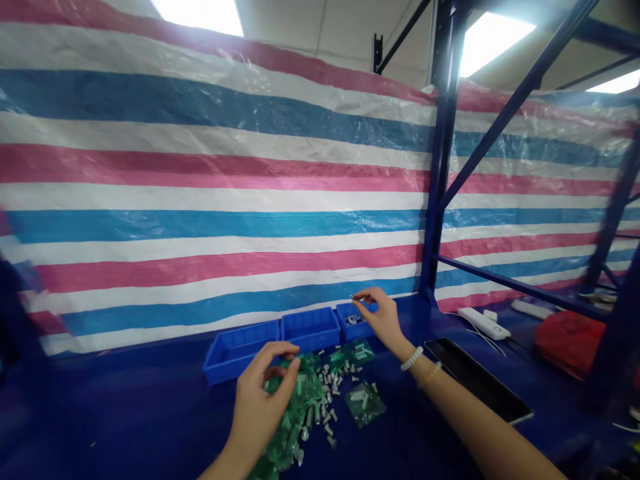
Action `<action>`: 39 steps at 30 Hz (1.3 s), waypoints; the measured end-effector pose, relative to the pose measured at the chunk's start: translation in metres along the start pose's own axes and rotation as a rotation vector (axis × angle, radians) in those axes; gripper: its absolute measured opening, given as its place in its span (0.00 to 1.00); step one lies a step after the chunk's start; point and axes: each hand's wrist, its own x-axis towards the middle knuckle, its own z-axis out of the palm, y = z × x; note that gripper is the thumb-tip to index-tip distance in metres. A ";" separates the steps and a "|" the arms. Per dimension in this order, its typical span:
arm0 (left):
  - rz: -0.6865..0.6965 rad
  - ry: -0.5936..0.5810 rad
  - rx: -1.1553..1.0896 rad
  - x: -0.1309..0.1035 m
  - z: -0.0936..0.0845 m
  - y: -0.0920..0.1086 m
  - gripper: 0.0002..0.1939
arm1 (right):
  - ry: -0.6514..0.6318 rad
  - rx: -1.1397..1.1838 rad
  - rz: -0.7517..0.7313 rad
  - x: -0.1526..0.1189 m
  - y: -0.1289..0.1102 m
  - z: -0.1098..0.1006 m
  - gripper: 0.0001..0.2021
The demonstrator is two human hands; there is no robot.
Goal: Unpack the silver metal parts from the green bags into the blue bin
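Note:
My right hand (377, 313) is over the right blue bin (345, 325), thumb and forefinger pinching a small metal piece (353, 297). Some metal parts lie inside that bin. My left hand (265, 387) hovers by the heap of green plastic packets (300, 400), its thumb and fingers curved apart with nothing visible between them. Loose silvery screws (331, 383) are scattered right of the heap. Among them lie a separate clear-green packet (365, 403) and another packet (361, 350) behind it. The middle blue bin (310, 328) and the left blue bin (241, 347) show bare bottoms.
A dark tablet (477, 377) lies right of my right wrist. Behind it are a white power strip (484, 323) with cables and a red bag (567, 340). A blue rack post (440, 160) rises before the striped sheet (225, 200).

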 end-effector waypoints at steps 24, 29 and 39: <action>-0.033 0.115 -0.034 0.004 -0.001 -0.002 0.07 | -0.849 -0.140 -0.598 -0.114 -0.101 0.036 0.07; -0.060 0.086 -0.056 0.002 0.000 -0.002 0.08 | -0.793 -0.206 -0.631 -0.120 -0.102 0.040 0.07; -0.078 0.059 -0.073 0.001 0.000 -0.002 0.08 | -0.800 -0.219 -0.580 -0.119 -0.104 0.043 0.03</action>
